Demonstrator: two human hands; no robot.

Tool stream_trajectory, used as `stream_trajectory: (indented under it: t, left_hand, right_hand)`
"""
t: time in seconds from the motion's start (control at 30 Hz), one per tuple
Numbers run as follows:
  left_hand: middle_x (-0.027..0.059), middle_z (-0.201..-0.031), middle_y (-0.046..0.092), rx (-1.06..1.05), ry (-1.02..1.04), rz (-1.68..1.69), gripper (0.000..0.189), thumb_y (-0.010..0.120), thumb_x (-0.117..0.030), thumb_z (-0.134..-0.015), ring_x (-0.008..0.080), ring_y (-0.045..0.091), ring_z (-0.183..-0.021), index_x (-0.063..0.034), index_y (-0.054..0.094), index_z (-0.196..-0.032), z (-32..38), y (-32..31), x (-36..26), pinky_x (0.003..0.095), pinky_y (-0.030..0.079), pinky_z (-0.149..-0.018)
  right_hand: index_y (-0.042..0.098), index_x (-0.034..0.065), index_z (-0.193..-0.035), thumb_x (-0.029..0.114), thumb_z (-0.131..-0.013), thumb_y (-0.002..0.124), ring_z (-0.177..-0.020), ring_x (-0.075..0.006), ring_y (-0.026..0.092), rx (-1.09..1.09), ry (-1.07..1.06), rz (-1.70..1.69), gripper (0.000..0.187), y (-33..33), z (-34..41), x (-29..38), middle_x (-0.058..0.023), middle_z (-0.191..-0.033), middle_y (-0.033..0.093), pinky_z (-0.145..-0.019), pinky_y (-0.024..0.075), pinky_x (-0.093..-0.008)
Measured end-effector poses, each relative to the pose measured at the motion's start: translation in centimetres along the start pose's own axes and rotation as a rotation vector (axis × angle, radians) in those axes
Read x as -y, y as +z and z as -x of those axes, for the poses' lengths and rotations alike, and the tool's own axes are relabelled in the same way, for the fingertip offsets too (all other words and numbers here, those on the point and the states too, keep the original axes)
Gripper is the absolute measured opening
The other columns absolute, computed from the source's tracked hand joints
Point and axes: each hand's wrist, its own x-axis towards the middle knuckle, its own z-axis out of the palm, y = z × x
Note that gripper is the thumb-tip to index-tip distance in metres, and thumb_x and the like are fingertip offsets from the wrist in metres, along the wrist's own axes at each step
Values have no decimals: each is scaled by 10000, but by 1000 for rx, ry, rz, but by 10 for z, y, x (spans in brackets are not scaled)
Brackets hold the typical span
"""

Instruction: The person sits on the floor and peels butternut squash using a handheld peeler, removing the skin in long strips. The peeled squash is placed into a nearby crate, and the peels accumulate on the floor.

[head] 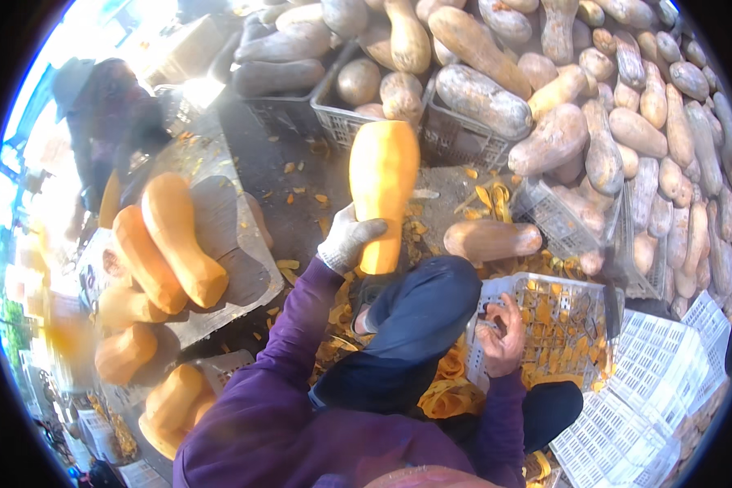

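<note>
My left hand (351, 240), in a whitish knit glove, grips the narrow lower end of a peeled orange butternut-type squash (385, 177) held upright in front of me. My bare right hand (501, 335) is beside my knee, over the near left rim of a plastic crate (485, 366), its fingers curled around a small dark item that I cannot make out. Several peeled squashes (183, 238) lie on a wooden board (262, 277) at the left. An unpeeled squash (493, 240) rests on the ground beyond the crate.
Unpeeled squashes (637, 131) form a large heap at the upper right, partly in plastic crates (341, 119). Orange peelings (451, 398) litter the ground around my legs. White crates (653, 354) lie at the right. Another person (107, 116) is at the upper left, behind the board.
</note>
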Motion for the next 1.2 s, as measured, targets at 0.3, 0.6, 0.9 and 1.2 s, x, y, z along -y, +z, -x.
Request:
stream_trajectory:
  t: [0.3, 0.6, 0.9, 1.2]
  left_hand:
    - [141, -1241, 726, 639, 111, -188, 824, 877, -280, -761, 261, 705, -1122, 11, 548, -1458, 118, 185, -50, 378, 547, -985]
    - [202, -1278, 689, 303, 227, -610, 1002, 905, -269, -688, 309, 679, -1206, -11, 444, -1539, 229, 183, -41, 395, 545, -998]
    - [98, -1351, 663, 151, 51, -110, 862, 909, -261, -739, 190, 603, -1252, 4, 545, -1474, 322, 95, -29, 335, 480, -1087]
    - [132, -1197, 704, -285, 320, 253, 767, 882, -296, -777, 225, 695, -1056, 51, 572, -1386, 397, 15, -66, 364, 570, -937]
  right_hand:
    - [308, 49, -1649, 493, -905, 769, -1394, -320, 518, -279, -396, -599, 981, 31, 40, 89, -217, -1526, 509, -1143, 413, -468]
    - [395, -11, -1577, 514, -959, 684, -1358, -322, 555, -457, -808, -548, 861, 63, 65, 105, -208, -1495, 537, -1101, 469, -466]
    - [427, 1, -1559, 667, -876, 759, -1284, -280, 580, 184, -495, -558, 1010, 128, 106, 95, -150, -1448, 565, -1091, 470, -428]
    - [191, 30, -1673, 226, -947, 819, -930, -240, 728, 673, -355, -337, 979, 148, 121, 113, -196, -1198, 664, -868, 592, -351]
